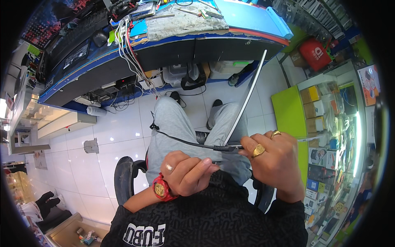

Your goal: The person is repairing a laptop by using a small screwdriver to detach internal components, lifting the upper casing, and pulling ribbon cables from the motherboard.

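Note:
A thin flat panel with a silver edge (252,90), seen nearly edge-on, slants up from my lap; its kind is not clear. A black cable (181,141) runs across my thighs to a ribbed plug end (223,148). My right hand (271,158), with two gold-coloured rings, is closed on that plug end beside the panel's lower end. A thin pale rod end (306,139) shows past its knuckles. My left hand (185,173), with a ring and a red watch (161,188), is closed with the thumb pointing right; what it pinches, if anything, is hidden.
Ahead stands a workbench (177,51) with a stained grey mat (185,20), a light blue mat (242,16) and a mouse (100,39). White cables (127,57) hang over its front. A glass display case (325,131) stands right. Chair armrests (125,175) flank me.

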Available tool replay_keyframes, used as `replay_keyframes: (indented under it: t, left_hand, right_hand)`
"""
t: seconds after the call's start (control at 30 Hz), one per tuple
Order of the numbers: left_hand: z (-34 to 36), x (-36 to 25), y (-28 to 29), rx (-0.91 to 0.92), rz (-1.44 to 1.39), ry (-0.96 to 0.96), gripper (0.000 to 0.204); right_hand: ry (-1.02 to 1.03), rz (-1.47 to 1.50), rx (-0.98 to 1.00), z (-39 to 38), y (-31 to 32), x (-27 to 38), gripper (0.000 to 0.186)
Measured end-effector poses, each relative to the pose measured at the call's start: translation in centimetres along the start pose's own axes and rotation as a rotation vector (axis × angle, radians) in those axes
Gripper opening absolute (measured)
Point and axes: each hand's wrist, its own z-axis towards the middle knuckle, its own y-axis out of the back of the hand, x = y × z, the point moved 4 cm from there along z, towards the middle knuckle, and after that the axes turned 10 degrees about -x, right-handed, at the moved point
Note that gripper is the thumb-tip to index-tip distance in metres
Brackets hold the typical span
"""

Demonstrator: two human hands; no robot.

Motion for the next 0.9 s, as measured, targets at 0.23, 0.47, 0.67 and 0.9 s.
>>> replay_keyframes:
  t: [0.23, 0.47, 0.67, 0.9]
  left_hand:
    - [4.1, 0.6, -1.4, 0.096, 0.002, 0.101, 0.055]
    - [3.7, 0.4, -1.8, 0.106, -0.078, 0.138, 0.055]
    - [3.4, 0.4, -2.0, 0.079, -0.114, 0.167, 0.055]
    - [4.4, 1.9, -3.2, 0.097, -0.106, 0.135, 0.059]
  right_hand:
    - [0.010, -0.001, -0.014, -0.1, -0.1, 0.4, 0.014]
    - [0.008, -0.008, -0.016, -0.3, -0.2, 0.5, 0.013]
    - [0.009, -0.002, -0.035, -0.2, -0.2, 0.4, 0.012]
    - [-0.006, 0.064, -0.039, 1.1, -0.6, -1.4, 0.011]
